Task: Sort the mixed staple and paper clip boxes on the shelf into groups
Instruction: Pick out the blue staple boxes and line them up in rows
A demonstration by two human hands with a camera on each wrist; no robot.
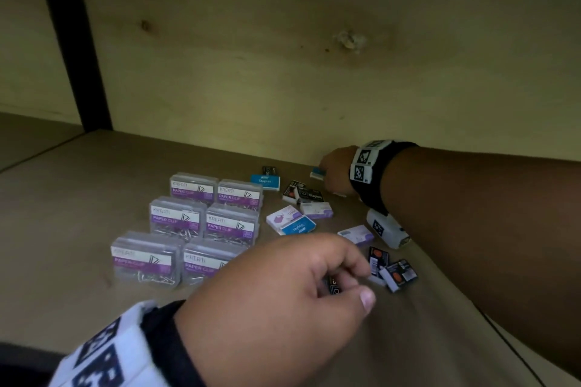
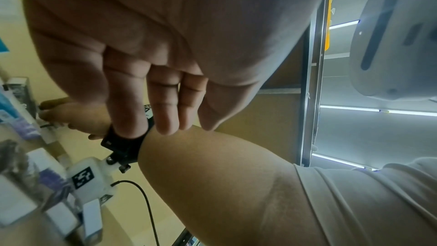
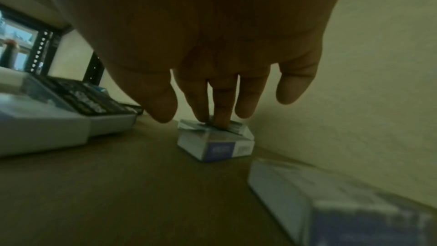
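— What's on your shelf (image 1: 78,185), starting at the left?

— Six clear plastic paper clip boxes (image 1: 185,226) with purple labels, grouped in two columns of three, close together. Just right of them, toward the back, a blue staples box (image 1: 265,181) with a small black box (image 1: 270,170) standing behind it.

— And your left hand?

— My left hand (image 1: 276,295) is low in the foreground, right of the front paper clip boxes. Its fingers are curled and pinch a small black staple box (image 1: 334,285) between thumb and fingertips.

— What lies beyond it?

— A loose scatter of staple boxes: a black pair (image 1: 303,192), a white and purple box (image 1: 283,217) touching another blue staples box (image 1: 298,227), a lilac one (image 1: 317,209), another lilac one (image 1: 355,234) nearer me, and three dark boxes with orange spots (image 1: 391,267) bunched together at the right.

— And the right hand?

— My right hand (image 1: 338,171) reaches to the back of the shelf by the wooden back wall (image 1: 283,56). In the right wrist view its straight fingers (image 3: 222,109) press down on top of a small white and blue box (image 3: 216,144) near the wall, with the thumb free of it.
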